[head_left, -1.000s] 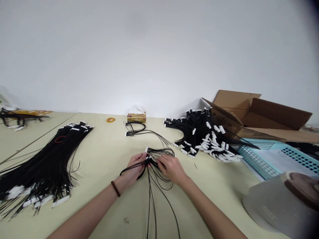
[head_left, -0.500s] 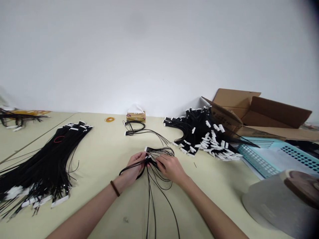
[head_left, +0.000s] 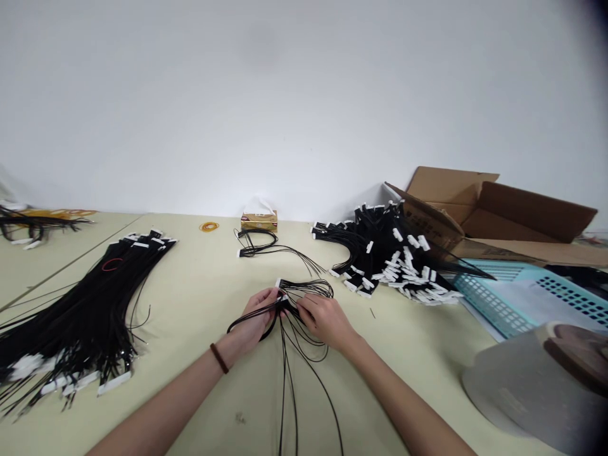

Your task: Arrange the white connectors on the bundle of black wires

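Observation:
Between my hands is a black wire harness with white connectors, its thin wires looped and some trailing toward the table's front edge. My left hand is closed around it near a white connector, and a few wires pass over the wrist. The fingers of my right hand are closed in a pinch on the wires just right of that connector. Another harness lies loosely curled beyond my hands.
To the left lies a large bundle of black harnesses. A heap of harnesses sits right, before an open cardboard box. Nearby are a turquoise basket, a grey container, a tissue box and yellow rubber bands.

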The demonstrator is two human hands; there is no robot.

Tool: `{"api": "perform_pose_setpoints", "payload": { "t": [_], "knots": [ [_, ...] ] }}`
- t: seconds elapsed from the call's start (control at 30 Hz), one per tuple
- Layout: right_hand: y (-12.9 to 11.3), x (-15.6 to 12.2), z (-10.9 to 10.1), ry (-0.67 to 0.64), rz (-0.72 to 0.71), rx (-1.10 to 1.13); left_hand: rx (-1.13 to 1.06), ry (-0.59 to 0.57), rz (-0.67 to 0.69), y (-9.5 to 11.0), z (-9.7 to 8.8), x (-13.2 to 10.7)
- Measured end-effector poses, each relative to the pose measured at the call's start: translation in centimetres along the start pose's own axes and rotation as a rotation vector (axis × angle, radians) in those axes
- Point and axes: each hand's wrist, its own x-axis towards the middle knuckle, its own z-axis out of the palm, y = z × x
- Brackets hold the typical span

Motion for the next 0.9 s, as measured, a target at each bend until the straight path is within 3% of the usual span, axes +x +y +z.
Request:
{"api": "perform_pose_setpoints", "payload": {
  "t": [0.9],
  "knots": [
    [-0.08,-0.02,0.21,-0.017,0.008,-0.038,-0.001,-0.016,0.008,-0.44,-0.57,0.33]
  ]
}}
